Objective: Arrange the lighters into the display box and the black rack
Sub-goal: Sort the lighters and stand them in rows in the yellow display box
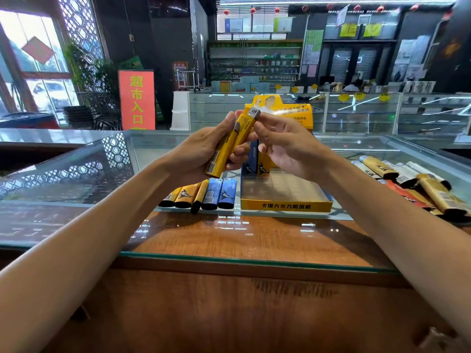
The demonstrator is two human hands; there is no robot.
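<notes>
My left hand (204, 146) grips two yellow lighters (224, 154) side by side, raised above the counter. My right hand (285, 146) pinches the grey top of the rear one (253, 114). Below stands the yellow display box (286, 206), with a blue and a yellow lighter (257, 164) upright at its back and the front cells bare. A row of yellow and blue lighters (201, 196) lies left of the box. A pile of gold, white and orange lighters (413, 182) lies to the right. No black rack shows.
The box and lighters rest on a glass counter top (76, 179) over a wooden ledge (242, 238). The box's tall yellow back card (293, 115) rises behind my hands. Glass showcases and shop shelves fill the background.
</notes>
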